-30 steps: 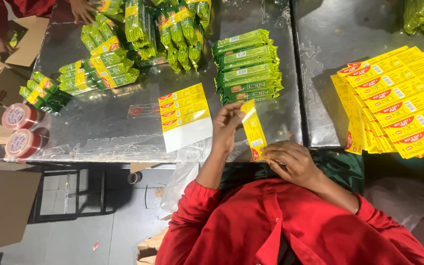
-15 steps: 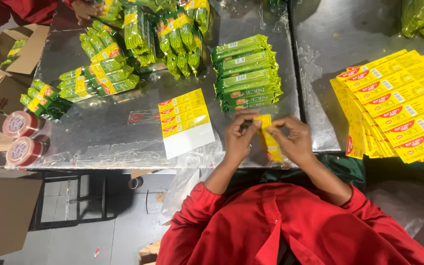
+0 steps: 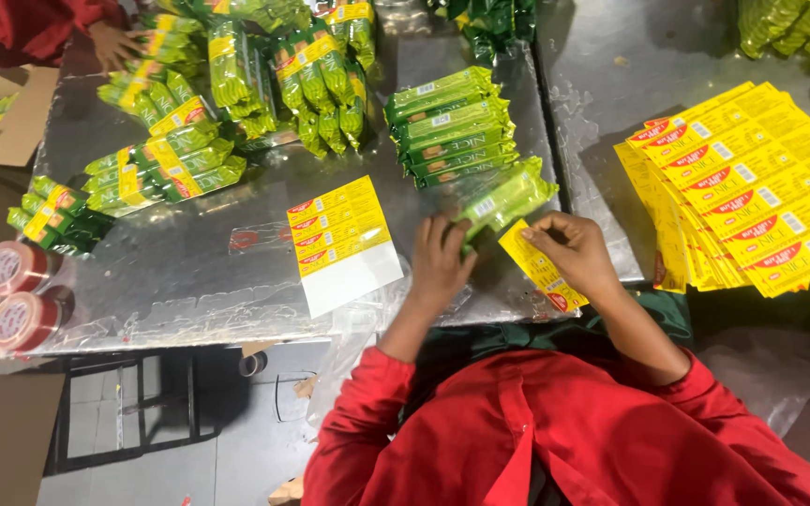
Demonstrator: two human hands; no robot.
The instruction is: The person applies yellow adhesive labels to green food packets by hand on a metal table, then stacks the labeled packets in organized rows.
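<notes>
- Since half a second ago the left hand (image 3: 441,260) has let go of the yellow sticker (image 3: 544,266) and taken up a green packet (image 3: 506,198); before, both hands pinched the sticker between them at the table edge.
- The green packet sits just above centre of the frame, its long axis running from lower left to upper right — the lower end is under the left hand's fingers, which are curled around it, and the far end points toward the stack of green packets (image 3: 447,126).
- The right hand (image 3: 574,251) pinches the top corner of the yellow sticker between thumb and fingertips; the strip hangs down and to the right from there, its long axis roughly crossing the packet's.
- Sticker and packet lie just beside each other, nearly touching at the packet's lower end — the right hand is the nearer one to that gap.
- To the left of the hands a sticker sheet (image 3: 344,244) lies flat on the metal table (image 3: 189,272), part yellow and part bare white.
- At the right of the frame, yellow sheets (image 3: 752,197) are fanned out in a pile.
- Upper left holds heaps of bundled green packets (image 3: 180,141), where another person's hand (image 3: 116,42) reaches in; two tape rolls (image 3: 16,295) sit at the left edge.
</notes>
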